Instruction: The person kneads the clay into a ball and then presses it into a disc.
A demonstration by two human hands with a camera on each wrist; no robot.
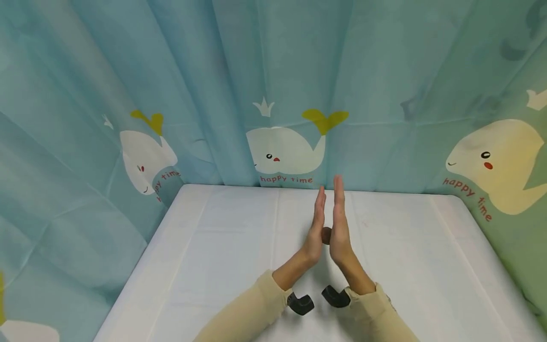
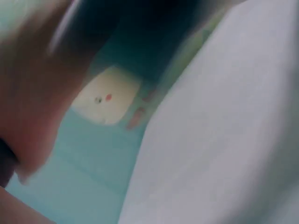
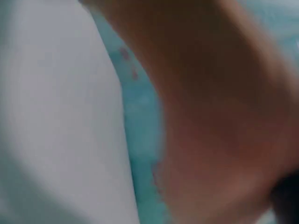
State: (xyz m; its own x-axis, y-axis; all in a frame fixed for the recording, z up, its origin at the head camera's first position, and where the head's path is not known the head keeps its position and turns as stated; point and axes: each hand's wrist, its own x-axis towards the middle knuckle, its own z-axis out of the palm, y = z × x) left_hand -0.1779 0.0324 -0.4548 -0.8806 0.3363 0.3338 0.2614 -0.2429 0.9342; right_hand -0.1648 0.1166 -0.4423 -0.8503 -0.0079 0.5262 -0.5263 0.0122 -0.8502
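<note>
A small dark brown round lump (image 1: 326, 235) sits between the two palms in the head view. My left hand (image 1: 315, 232) presses it from the left, its fingers straight and pointing away. From the right, my right hand (image 1: 340, 228) lies flat against it, also with straight fingers, reaching slightly farther than the left. Both palms face each other, and they hide most of the lump's sides. At the left edge of the left wrist view, part of the dark lump (image 2: 6, 165) shows below blurred skin. The right wrist view catches it (image 3: 287, 198) at the lower right.
Below the hands spreads a white-covered table (image 1: 222, 256). Blue-green curtains (image 1: 192, 71) with printed whales hang along its back and sides. A black curved camera mount sits at each wrist, the left one (image 1: 301, 304) close to the right one (image 1: 335, 297).
</note>
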